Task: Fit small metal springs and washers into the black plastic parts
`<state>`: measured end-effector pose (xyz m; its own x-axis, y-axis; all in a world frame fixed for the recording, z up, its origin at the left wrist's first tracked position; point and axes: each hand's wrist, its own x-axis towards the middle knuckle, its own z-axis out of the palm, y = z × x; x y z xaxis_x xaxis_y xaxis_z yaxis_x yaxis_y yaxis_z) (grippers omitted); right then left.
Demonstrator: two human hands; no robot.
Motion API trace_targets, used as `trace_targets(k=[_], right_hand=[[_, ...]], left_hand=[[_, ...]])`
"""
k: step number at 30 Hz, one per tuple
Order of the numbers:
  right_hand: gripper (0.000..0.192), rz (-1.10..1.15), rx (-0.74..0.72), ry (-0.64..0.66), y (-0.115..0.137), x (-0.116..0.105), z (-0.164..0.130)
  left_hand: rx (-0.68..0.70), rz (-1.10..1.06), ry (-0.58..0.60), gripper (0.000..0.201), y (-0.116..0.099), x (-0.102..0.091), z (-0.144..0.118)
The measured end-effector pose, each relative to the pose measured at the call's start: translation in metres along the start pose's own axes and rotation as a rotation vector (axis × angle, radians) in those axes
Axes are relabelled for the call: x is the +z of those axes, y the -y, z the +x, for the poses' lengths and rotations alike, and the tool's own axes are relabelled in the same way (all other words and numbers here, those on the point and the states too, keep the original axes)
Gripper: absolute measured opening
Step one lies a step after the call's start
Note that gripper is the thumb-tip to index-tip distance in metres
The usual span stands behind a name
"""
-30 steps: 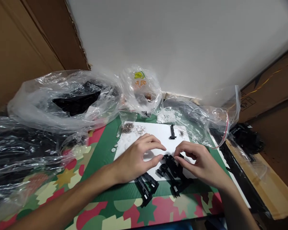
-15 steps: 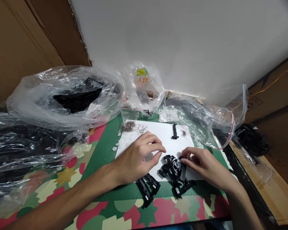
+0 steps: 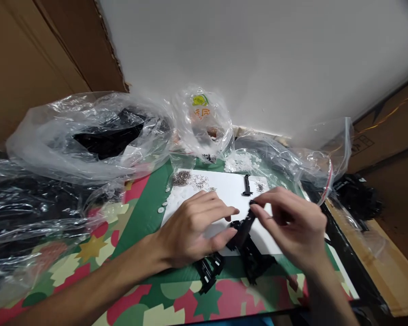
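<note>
Pinching one black plastic clip [image 3: 244, 226] by its upper end, the right hand [image 3: 294, 224] lifts it off the pile [image 3: 250, 256] at 6 o'clock on the white sheet [image 3: 229, 190]; the left hand [image 3: 193, 224], fingers loosely spread, rests beside it. Next likely needs a steady seating.

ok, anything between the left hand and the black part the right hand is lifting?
Nothing visible. The right hand pinches the black part at its top end; the left hand rests on the white sheet right beside it, fingertips about touching its lower end.
</note>
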<state>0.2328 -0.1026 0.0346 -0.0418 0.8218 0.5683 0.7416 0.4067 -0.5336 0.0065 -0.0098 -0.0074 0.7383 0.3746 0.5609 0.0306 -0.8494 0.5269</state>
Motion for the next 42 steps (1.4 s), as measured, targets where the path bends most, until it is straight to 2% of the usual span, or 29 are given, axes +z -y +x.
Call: trace_targets(k=[3, 4, 6, 9, 12, 15, 19, 23, 29, 35, 38, 42], right_hand=[[0.007, -0.085, -0.206, -0.106, 0.012, 0.03, 0.006], [0.006, -0.096, -0.214, -0.119, 0.014, 0.038, 0.007], [0.011, -0.107, -0.207, -0.139, 0.015, 0.05, 0.007], [0.022, -0.08, -0.183, -0.11, 0.012, 0.051, 0.005], [0.021, -0.057, -0.112, -0.128, 0.0, 0.037, 0.0], [0.016, -0.147, 0.059, -0.103, -0.026, 0.014, -0.013], [0.01, -0.278, 0.289, -0.088, -0.065, -0.018, -0.044], [0.018, -0.349, 0.391, -0.04, -0.083, -0.036, -0.07], [0.022, -0.413, 0.389, 0.127, -0.082, -0.033, -0.08], [0.02, -0.462, 0.357, 0.163, -0.085, -0.029, -0.078], [0.018, -0.289, 0.36, 0.093, -0.068, -0.03, -0.071], [0.017, 0.198, 0.415, -0.069, -0.022, -0.016, -0.051]], left_hand=[[-0.114, -0.147, -0.054, 0.046, 0.0, -0.003, 0.003], [-0.176, -0.224, -0.052, 0.05, 0.001, -0.004, 0.004], [-0.312, -0.413, -0.038, 0.044, 0.001, -0.004, 0.005], [-0.437, -0.583, -0.028, 0.03, 0.001, -0.002, 0.006], [-0.457, -0.468, -0.003, 0.032, 0.003, -0.001, 0.005], [-0.443, -0.242, -0.019, 0.035, 0.008, -0.003, 0.004], [-0.376, -0.055, -0.073, 0.027, 0.014, -0.006, 0.001], [-0.297, 0.024, -0.06, 0.027, 0.012, -0.005, 0.002], [-0.196, 0.016, -0.072, 0.02, 0.009, -0.004, 0.004], [-0.144, 0.064, -0.081, 0.018, 0.01, -0.005, 0.002], [-0.112, 0.087, -0.064, 0.019, 0.01, -0.006, 0.001], [0.01, 0.145, -0.072, 0.019, 0.01, -0.004, 0.001]])
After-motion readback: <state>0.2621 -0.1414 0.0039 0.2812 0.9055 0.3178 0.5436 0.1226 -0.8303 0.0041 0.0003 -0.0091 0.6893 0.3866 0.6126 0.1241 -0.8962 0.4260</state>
